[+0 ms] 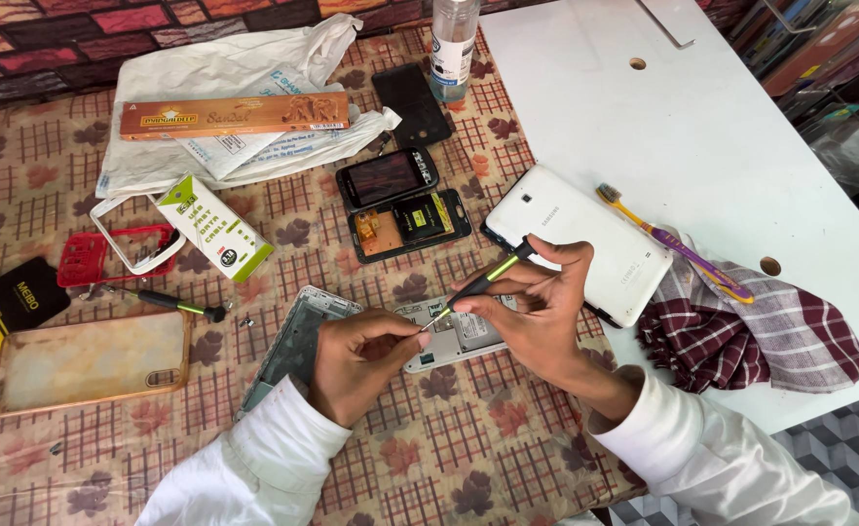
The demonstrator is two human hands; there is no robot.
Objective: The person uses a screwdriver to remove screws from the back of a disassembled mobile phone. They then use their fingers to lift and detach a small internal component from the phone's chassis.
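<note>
Two hands are working over an opened phone (454,334) lying on the patterned tabletop (507,458) near the viewer. The left hand (356,360) is closing its fingertips on the phone's near edge, pinning it flat. The right hand (537,307) is gripping a small screwdriver (483,282) like a pen, tip touching the phone's upper face. That phone is looking light, stiff and fragile, with bare parts showing, so holding it by the rim seems safest. Its long axis is running left to right, slightly rising to the right. The screwdriver is slanting from lower left at the tip up to the right at the cap. Just beyond, a white tablet (585,239) is lying face down; farther off, two more phones (395,200) and a clear bottle (452,39) are sitting.
</note>
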